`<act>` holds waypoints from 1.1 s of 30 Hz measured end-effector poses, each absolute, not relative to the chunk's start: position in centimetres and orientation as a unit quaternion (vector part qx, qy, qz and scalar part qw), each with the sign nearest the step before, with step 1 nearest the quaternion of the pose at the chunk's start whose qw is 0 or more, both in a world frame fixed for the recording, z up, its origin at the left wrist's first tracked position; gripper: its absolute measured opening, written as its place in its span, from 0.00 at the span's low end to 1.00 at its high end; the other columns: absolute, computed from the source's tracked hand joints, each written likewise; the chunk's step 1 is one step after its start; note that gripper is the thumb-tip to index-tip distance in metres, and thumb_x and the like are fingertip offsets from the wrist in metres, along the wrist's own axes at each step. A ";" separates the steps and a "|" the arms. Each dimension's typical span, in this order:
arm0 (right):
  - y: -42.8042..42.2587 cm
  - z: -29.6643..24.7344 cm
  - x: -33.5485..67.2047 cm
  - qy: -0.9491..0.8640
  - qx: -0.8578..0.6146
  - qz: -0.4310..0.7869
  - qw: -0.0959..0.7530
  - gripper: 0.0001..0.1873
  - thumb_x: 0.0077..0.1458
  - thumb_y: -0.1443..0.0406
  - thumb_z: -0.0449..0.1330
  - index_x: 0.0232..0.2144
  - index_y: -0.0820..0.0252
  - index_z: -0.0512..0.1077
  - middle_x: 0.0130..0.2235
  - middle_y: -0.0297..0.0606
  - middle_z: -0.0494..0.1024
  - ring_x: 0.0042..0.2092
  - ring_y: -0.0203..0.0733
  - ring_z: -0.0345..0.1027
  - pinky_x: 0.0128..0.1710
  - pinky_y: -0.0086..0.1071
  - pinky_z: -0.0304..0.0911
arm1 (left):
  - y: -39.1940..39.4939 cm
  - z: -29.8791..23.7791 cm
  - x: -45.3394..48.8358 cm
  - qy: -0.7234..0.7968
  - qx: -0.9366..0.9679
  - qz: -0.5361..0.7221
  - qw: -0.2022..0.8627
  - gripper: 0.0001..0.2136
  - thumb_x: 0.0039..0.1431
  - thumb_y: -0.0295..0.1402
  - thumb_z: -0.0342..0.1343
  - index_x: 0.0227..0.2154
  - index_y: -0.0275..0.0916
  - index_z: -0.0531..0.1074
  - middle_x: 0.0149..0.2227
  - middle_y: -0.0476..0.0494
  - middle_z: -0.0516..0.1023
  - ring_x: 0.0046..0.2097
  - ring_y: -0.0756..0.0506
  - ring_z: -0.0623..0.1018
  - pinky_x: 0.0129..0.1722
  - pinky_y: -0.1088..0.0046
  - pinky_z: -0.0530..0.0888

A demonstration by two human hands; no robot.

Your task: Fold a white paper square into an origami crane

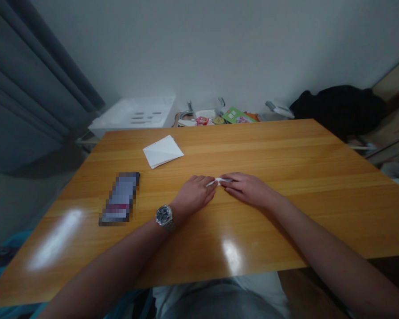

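Both my hands rest on the wooden table (286, 159) near its middle, fingertips meeting. Between them lies a small folded piece of white paper (218, 180), mostly hidden. My left hand (194, 194), with a metal wristwatch (164, 216) on its wrist, has its fingers curled and pinches the paper's left end. My right hand (246, 188) presses and pinches the right end with closed fingers.
A stack of folded white paper sheets (162, 151) lies further back on the left. A phone (120, 198) lies at the left. Behind the table are a white box (136, 114), small colourful items (219, 117) and dark clothing (339, 106). A grey curtain (26, 88) hangs left.
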State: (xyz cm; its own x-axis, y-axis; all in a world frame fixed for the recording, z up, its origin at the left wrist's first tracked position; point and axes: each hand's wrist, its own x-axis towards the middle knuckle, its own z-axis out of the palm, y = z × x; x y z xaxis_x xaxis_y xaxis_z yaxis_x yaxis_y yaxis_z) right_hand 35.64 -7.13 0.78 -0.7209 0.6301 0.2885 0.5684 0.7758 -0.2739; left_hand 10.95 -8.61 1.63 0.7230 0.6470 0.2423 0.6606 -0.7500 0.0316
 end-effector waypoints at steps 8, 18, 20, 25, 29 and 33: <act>-7.3 0.9 35.9 -0.928 -0.318 0.080 0.175 0.18 0.67 0.63 0.54 0.57 0.52 0.72 0.59 0.43 0.74 0.58 0.49 0.70 0.58 0.46 0.67 | -9.2 2.0 11.3 -0.370 -0.924 -0.096 0.027 0.14 0.71 0.33 0.45 0.52 0.36 0.70 0.49 0.37 0.76 0.47 0.41 0.76 0.49 0.61 0.70; -7.2 0.8 35.9 -0.927 -0.315 0.098 0.175 0.18 0.68 0.64 0.53 0.57 0.55 0.72 0.60 0.47 0.72 0.60 0.51 0.67 0.60 0.48 0.64 | -9.5 2.4 11.2 -0.382 -0.921 -0.076 0.029 0.15 0.72 0.33 0.44 0.55 0.37 0.69 0.52 0.38 0.75 0.48 0.42 0.77 0.49 0.62 0.71; -7.1 0.6 36.2 -0.925 -0.314 0.113 0.182 0.19 0.68 0.65 0.53 0.58 0.54 0.72 0.61 0.46 0.72 0.60 0.50 0.67 0.60 0.48 0.64 | -9.4 2.4 10.7 -0.375 -0.924 -0.077 0.015 0.16 0.71 0.33 0.45 0.57 0.37 0.68 0.56 0.39 0.74 0.51 0.41 0.76 0.52 0.62 0.71; -6.4 -0.2 37.3 -0.920 -0.304 0.162 0.187 0.21 0.67 0.67 0.52 0.60 0.49 0.69 0.64 0.37 0.69 0.61 0.45 0.67 0.62 0.44 0.64 | -8.6 2.1 8.8 -0.340 -0.936 -0.076 -0.045 0.19 0.71 0.39 0.47 0.60 0.39 0.67 0.63 0.41 0.68 0.60 0.41 0.71 0.59 0.62 0.68; -6.3 -0.3 37.5 -0.919 -0.300 0.174 0.189 0.21 0.68 0.66 0.52 0.61 0.49 0.69 0.64 0.36 0.68 0.63 0.44 0.65 0.63 0.44 0.62 | -8.2 1.9 8.0 -0.325 -0.939 -0.080 -0.075 0.19 0.71 0.39 0.46 0.60 0.39 0.67 0.64 0.40 0.67 0.62 0.41 0.70 0.61 0.62 0.68; -6.3 -0.1 37.3 -0.917 -0.300 0.180 0.194 0.20 0.67 0.65 0.53 0.59 0.50 0.71 0.64 0.38 0.69 0.62 0.45 0.66 0.63 0.45 0.63 | -8.1 2.1 8.0 -0.310 -0.942 -0.096 -0.087 0.19 0.70 0.38 0.48 0.60 0.39 0.67 0.64 0.38 0.68 0.62 0.41 0.70 0.61 0.61 0.67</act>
